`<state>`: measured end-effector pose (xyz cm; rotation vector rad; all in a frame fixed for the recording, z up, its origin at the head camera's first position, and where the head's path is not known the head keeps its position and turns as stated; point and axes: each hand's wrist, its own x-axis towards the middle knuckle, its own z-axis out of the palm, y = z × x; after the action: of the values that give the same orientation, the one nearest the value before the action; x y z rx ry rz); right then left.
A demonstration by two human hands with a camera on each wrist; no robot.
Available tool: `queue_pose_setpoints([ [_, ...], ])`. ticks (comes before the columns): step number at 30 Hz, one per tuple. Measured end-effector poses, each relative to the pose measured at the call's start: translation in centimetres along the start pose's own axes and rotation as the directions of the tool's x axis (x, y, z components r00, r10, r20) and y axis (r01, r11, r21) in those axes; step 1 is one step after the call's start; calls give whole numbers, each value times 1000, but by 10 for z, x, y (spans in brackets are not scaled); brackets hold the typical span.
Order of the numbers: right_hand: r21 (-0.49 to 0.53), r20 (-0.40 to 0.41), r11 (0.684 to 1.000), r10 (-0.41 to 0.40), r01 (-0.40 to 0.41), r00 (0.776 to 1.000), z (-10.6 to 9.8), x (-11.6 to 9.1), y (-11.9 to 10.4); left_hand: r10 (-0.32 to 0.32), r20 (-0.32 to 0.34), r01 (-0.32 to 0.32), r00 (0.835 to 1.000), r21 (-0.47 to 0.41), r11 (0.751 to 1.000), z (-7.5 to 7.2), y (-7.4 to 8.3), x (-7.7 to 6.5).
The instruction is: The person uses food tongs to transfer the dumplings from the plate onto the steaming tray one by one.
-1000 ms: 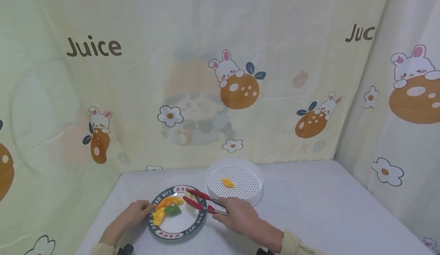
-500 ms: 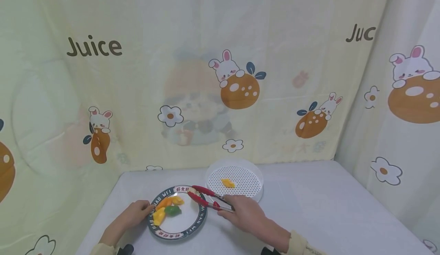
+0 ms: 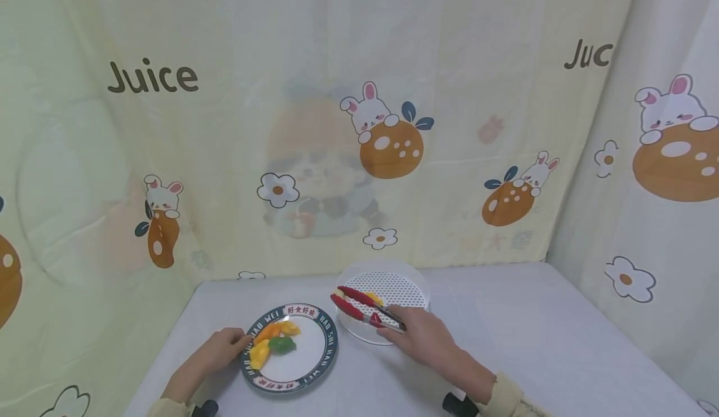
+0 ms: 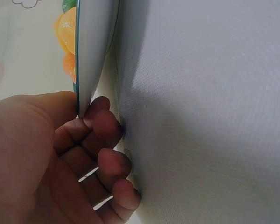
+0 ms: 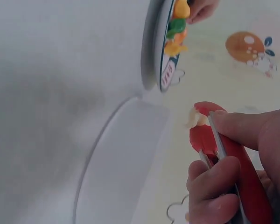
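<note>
My left hand (image 3: 221, 347) pinches the left rim of a round plate (image 3: 309, 356) with a dark patterned border; in the left wrist view the thumb (image 4: 60, 106) lies on the upper side and curled fingers are below. Yellow and orange dumpling-shaped pieces (image 3: 260, 354) and a green one (image 3: 283, 344) lie on the plate's left half. My right hand (image 3: 424, 336) grips red-tipped metal tongs (image 3: 349, 308). Between their tips sits a cream-coloured piece (image 5: 193, 118), over the left edge of a white perforated steamer tray (image 3: 407, 287). A yellow piece (image 3: 373, 298) inside is partly hidden by the tongs.
The tray stands behind and right of the plate, its raised wall (image 5: 121, 163) near the plate's edge. A white cloth covers the table (image 3: 533, 329). Printed curtains (image 3: 460, 205) hang at the back and sides.
My right hand has moved the tongs and the cream-coloured piece from the plate's upper right, rightward and away, over the steamer tray. The left hand and plate have stayed put.
</note>
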<state>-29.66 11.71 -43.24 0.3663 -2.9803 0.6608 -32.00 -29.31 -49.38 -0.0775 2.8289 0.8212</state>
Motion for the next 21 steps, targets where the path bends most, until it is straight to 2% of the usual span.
queue_pose_setpoints([
  [5, 31, -4, 997, 73, -73, 997, -9, 10, 21, -13, 11, 13, 1000, 1, 1000, 0, 0, 0],
  [10, 6, -22, 995, 104, -104, 994, -17, 22, 46, -5, 1, 5, 1000, 2, 1000, -1, 1, -1],
  [14, -45, -3, 990, 135, -135, 991, -18, 28, 60, -7, 3, 7, 1000, 2, 1000, -1, 1, -2],
  [21, -160, 25, 976, 150, -144, 988, -19, 32, 65, -7, 11, 7, 1000, -2, 1000, -2, 2, -3],
])
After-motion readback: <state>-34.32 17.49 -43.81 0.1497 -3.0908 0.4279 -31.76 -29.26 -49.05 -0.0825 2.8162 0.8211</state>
